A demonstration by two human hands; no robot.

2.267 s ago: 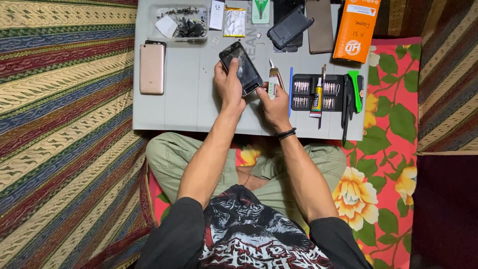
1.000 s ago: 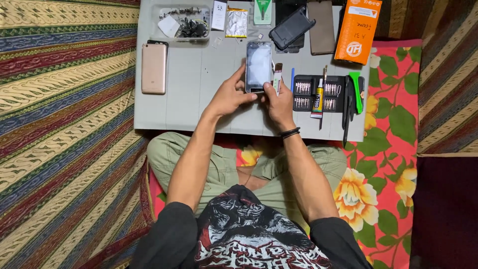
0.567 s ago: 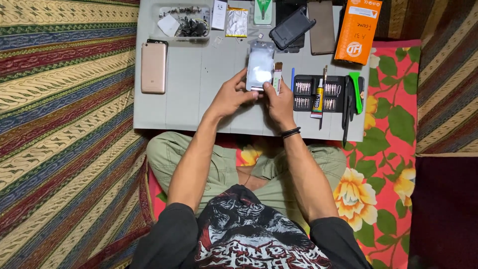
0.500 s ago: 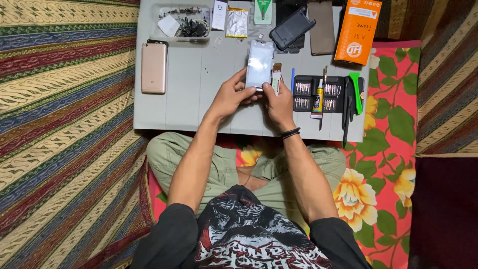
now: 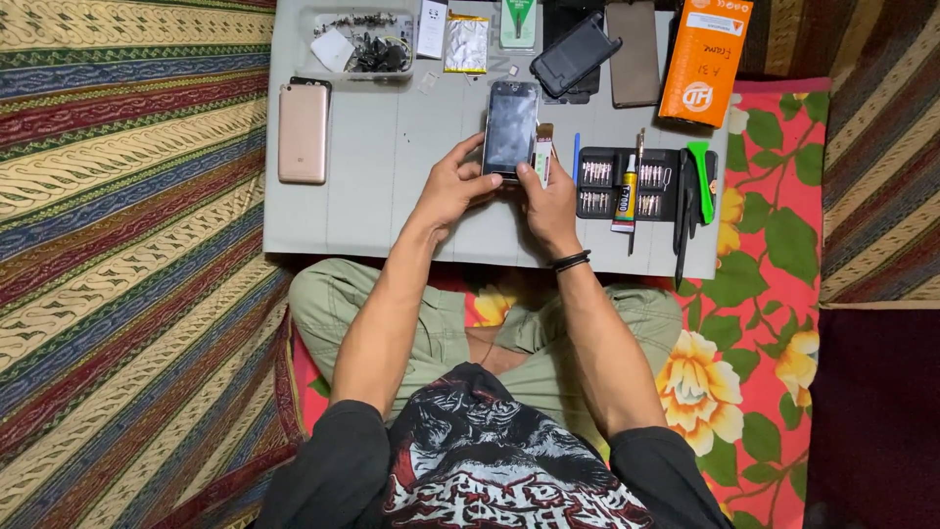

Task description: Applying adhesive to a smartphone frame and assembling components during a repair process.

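Both hands, left hand and right hand, grip a dark phone, fingers hiding its lower edge.

Thing: a dark smartphone, slim and rectangular, showing a glossy, unlit screen.
Pose: lying flat, screen facing up, long side running away from the person.
Place: resting on the grey board, its near end sitting between both hands.
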